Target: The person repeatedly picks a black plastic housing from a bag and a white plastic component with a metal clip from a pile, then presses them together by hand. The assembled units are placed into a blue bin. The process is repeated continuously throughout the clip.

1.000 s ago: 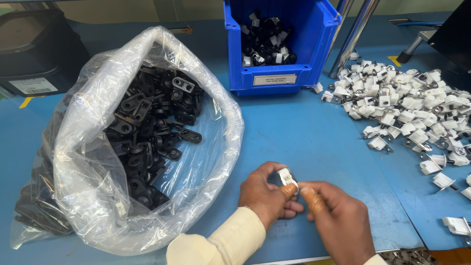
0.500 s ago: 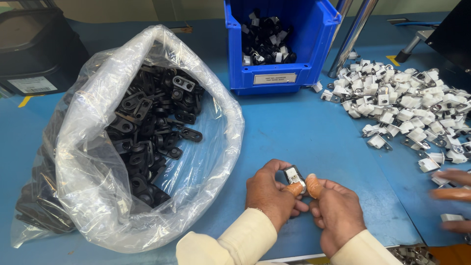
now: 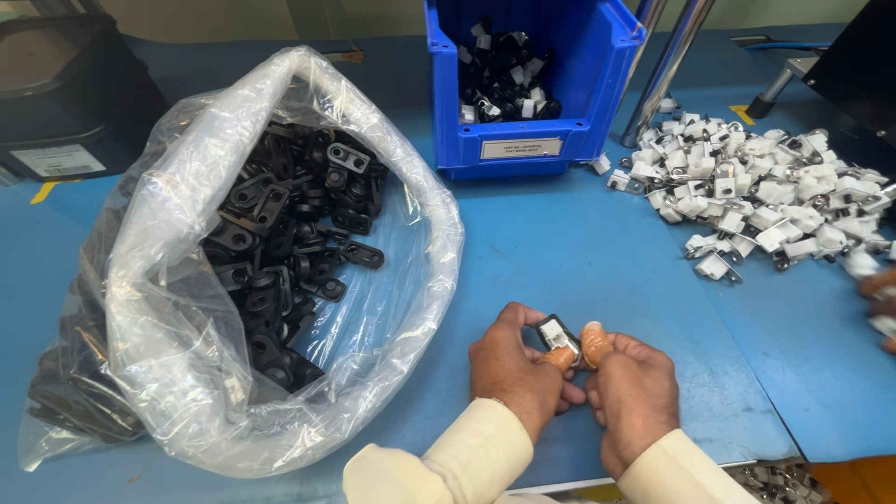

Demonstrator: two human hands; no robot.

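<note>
Both my hands pinched one small clip just in front of the bag.

From the clear plastic bag (image 3: pixel 187 280) of black brackets outward: the blue bin (image 3: pixel 532 84) stood behind and to its right, the white clip pile (image 3: pixel 756 196) well to its right, another person's fingers (image 3: pixel 877 289) at that pile's near edge. My left hand (image 3: pixel 513 369) and right hand (image 3: pixel 630 392) were closed together on the clip (image 3: pixel 558 334), thumbs pressing its top. It looked light, stiff and smooth, likely to slip; I judged its flat sides the safest hold.
</note>
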